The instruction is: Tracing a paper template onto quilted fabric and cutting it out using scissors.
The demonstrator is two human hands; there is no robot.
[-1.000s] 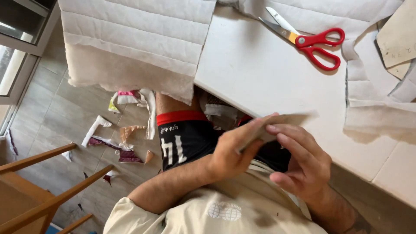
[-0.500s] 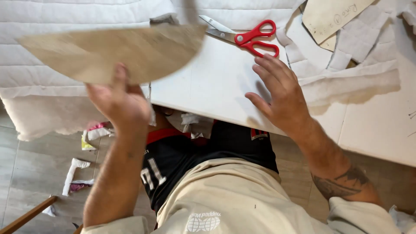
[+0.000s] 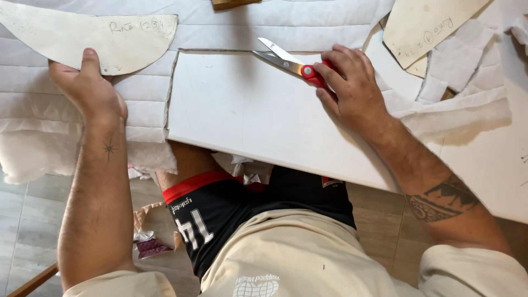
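Note:
My left hand (image 3: pixel 88 88) presses a beige crescent-shaped cardboard pattern (image 3: pixel 82 34) flat onto white quilted padding (image 3: pixel 66 110) at the table's left side, thumb on top of the pattern. My right hand (image 3: pixel 349 88) covers the red handles of a pair of scissors (image 3: pixel 286 59) lying on the white table (image 3: pixel 242 110), fingers curled over them. The steel blades point left and stand slightly apart.
A second beige cardboard pattern (image 3: pixel 426 25) lies at the upper right among cut scraps of white padding (image 3: pixel 451 104). The padding hangs over the table's left edge. Fabric scraps (image 3: pixel 148 245) litter the tiled floor below. A wooden piece (image 3: pixel 234 4) shows at the top edge.
My left hand has laid the crescent pattern down flat on the quilted padding. My right hand has moved up across the table onto the scissors' red handles.

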